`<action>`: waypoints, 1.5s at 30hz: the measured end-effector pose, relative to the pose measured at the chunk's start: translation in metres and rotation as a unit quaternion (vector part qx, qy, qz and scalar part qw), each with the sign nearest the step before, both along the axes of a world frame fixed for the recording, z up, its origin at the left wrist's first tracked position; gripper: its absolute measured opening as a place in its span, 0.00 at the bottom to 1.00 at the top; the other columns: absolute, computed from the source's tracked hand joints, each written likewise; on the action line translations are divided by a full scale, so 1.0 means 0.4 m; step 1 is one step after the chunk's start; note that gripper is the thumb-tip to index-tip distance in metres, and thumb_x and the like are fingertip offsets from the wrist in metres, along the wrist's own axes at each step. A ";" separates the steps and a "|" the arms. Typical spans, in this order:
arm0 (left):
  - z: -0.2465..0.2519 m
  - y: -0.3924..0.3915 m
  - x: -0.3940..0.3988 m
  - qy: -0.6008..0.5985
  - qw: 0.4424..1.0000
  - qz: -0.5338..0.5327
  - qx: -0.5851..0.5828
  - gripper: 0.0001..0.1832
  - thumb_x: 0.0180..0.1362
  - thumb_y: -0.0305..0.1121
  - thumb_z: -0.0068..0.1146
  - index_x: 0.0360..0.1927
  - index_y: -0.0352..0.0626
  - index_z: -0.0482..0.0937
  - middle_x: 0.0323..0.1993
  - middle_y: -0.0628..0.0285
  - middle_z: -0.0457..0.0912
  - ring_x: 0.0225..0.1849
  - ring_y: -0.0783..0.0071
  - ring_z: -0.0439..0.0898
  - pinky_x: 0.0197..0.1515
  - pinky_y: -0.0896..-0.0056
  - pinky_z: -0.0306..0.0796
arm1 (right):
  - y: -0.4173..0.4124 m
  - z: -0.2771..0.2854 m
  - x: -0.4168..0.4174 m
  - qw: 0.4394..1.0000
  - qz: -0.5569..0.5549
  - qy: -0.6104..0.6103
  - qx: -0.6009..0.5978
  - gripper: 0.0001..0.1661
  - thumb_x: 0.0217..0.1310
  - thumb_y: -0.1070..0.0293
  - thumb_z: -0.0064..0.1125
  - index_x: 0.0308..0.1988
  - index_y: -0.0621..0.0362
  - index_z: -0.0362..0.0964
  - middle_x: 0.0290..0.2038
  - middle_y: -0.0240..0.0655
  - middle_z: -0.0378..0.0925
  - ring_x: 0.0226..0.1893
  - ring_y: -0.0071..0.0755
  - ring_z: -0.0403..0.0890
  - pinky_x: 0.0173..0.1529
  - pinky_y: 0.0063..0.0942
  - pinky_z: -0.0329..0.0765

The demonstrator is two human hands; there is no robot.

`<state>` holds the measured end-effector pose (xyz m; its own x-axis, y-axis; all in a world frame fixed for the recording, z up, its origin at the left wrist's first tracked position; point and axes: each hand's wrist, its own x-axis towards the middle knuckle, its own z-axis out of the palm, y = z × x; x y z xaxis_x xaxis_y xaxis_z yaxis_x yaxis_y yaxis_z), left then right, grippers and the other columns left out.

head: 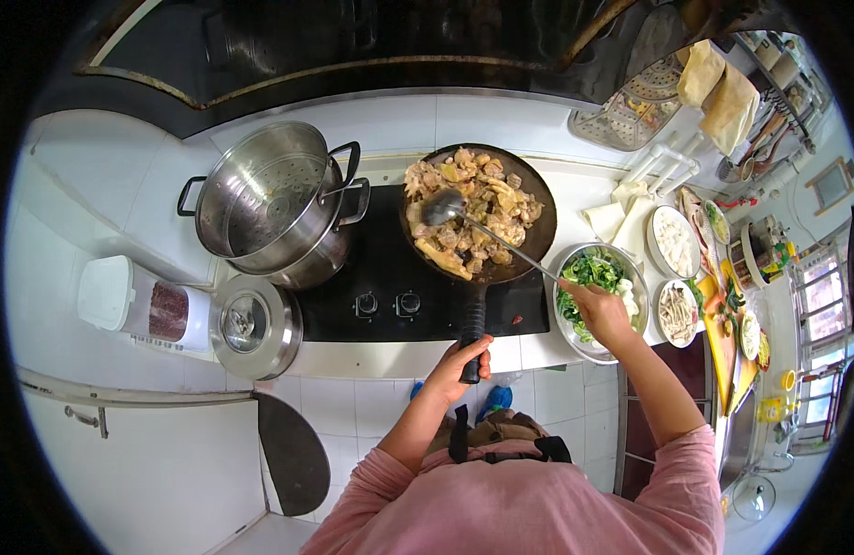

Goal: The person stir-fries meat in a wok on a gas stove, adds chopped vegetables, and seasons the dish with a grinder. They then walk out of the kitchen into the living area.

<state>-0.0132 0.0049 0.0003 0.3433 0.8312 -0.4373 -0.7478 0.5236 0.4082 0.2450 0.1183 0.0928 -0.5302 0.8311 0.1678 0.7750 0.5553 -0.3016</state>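
My left hand (457,367) grips the black handle of a dark wok (538,208) on the black cooktop (371,260). Chunks of browned meat (500,218) fill much of the wok. The long handle of a metal ladle (442,207) is held in my right hand (599,311), above the rim of a metal bowl (569,331). The ladle's head is blurred and rests over the meat at the wok's left side. Green leaves (590,274) and white pieces lie in the bowl.
Left of the wok stands a steel steamer pot (260,201), with a lid (257,329) in front of it. At the right are plates of white chunks (673,241) and sliced mushrooms (677,313), a whole fish (697,222), and a knife on a yellow cutting board (720,347). A range hood (371,41) hangs above.
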 end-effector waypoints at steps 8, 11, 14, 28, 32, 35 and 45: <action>-0.013 -0.002 -0.002 -0.004 1.000 0.003 0.020 0.13 0.60 0.35 0.54 0.44 0.40 0.70 0.20 0.66 0.71 0.21 0.76 0.69 0.28 0.73 0.64 | -0.053 0.100 0.156 0.995 -0.059 -0.064 -0.040 0.23 0.55 0.77 0.53 0.51 0.43 0.74 0.25 0.39 0.76 0.23 0.43 0.78 0.30 0.36 0.75; -0.011 -0.008 -0.005 -0.003 1.000 0.000 0.013 0.13 0.60 0.35 0.54 0.45 0.40 0.70 0.20 0.66 0.71 0.21 0.76 0.69 0.28 0.73 0.64 | 0.000 0.138 0.060 0.994 -0.062 0.050 -0.075 0.21 0.57 0.77 0.51 0.50 0.47 0.74 0.25 0.42 0.76 0.23 0.43 0.76 0.31 0.35 0.73; -0.010 -0.002 -0.003 -0.002 1.000 -0.006 0.014 0.14 0.59 0.35 0.55 0.45 0.40 0.70 0.21 0.66 0.72 0.21 0.76 0.69 0.28 0.73 0.65 | 0.092 0.105 -0.038 0.986 -0.082 0.115 -0.094 0.20 0.57 0.77 0.52 0.50 0.51 0.74 0.23 0.45 0.73 0.20 0.38 0.71 0.30 0.31 0.71; -0.010 -0.006 -0.006 0.008 1.000 -0.008 0.018 0.14 0.60 0.35 0.55 0.45 0.41 0.70 0.21 0.67 0.72 0.21 0.76 0.70 0.29 0.72 0.65 | 0.047 0.150 0.067 0.992 0.031 -0.116 0.026 0.21 0.56 0.74 0.52 0.49 0.41 0.75 0.25 0.38 0.76 0.22 0.44 0.78 0.28 0.39 0.74; -0.012 -0.005 -0.007 0.007 1.000 -0.003 0.021 0.14 0.59 0.36 0.55 0.44 0.41 0.70 0.21 0.67 0.72 0.21 0.76 0.70 0.28 0.72 0.65 | 0.046 0.204 0.125 0.999 -0.010 -0.048 -0.004 0.21 0.54 0.76 0.53 0.48 0.46 0.75 0.25 0.41 0.76 0.24 0.46 0.78 0.30 0.37 0.75; -0.004 -0.005 -0.003 0.002 1.000 -0.002 0.013 0.12 0.59 0.36 0.55 0.44 0.42 0.71 0.21 0.67 0.72 0.21 0.77 0.70 0.27 0.72 0.65 | 0.114 0.200 0.120 0.995 -0.063 -0.030 -0.075 0.19 0.57 0.77 0.51 0.49 0.53 0.74 0.29 0.49 0.77 0.27 0.49 0.78 0.34 0.34 0.74; -0.022 0.005 -0.002 -0.005 1.000 -0.010 0.019 0.13 0.57 0.39 0.59 0.40 0.43 0.73 0.20 0.66 0.73 0.19 0.75 0.72 0.25 0.72 0.69 | 0.234 0.129 -0.092 0.989 0.061 0.017 -0.135 0.18 0.59 0.75 0.50 0.50 0.52 0.73 0.34 0.48 0.79 0.28 0.44 0.80 0.37 0.34 0.76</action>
